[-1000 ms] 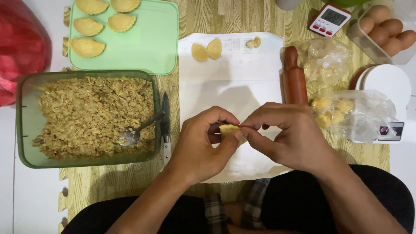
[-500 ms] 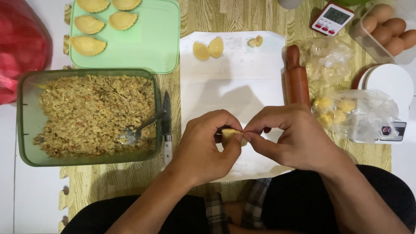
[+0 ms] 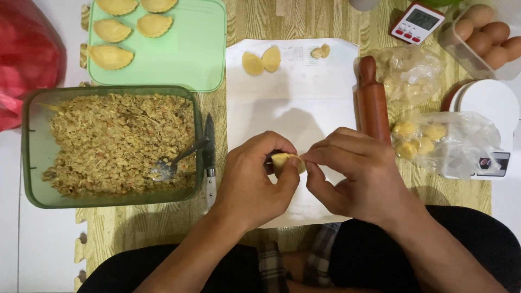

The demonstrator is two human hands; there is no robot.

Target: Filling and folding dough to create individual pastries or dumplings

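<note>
Both my hands meet over the white paper sheet (image 3: 304, 97) in front of my lap. My left hand (image 3: 252, 182) cups a small pale-yellow pastry (image 3: 283, 160), and the fingertips of my right hand (image 3: 353, 173) pinch its right edge. Most of the pastry is hidden by my fingers. To the left stands a green-rimmed glass dish (image 3: 32, 163) of crumbly brown filling (image 3: 108, 135) with a metal spoon (image 3: 165, 165) in it. A knife (image 3: 209, 157) lies along the dish's right side.
A green tray (image 3: 195, 49) at the back left holds several folded pastries (image 3: 111, 54). Two dough rounds (image 3: 261, 61) lie on the paper's far end. A wooden rolling pin (image 3: 372, 100), bags of dough balls (image 3: 429, 138), a timer (image 3: 418, 23), eggs (image 3: 483, 32) and a red bag (image 3: 27, 59) surround the paper.
My hands have stayed in place over the paper; the fingers have shifted slightly along the pastry's edge, and more of the pastry shows between them now.
</note>
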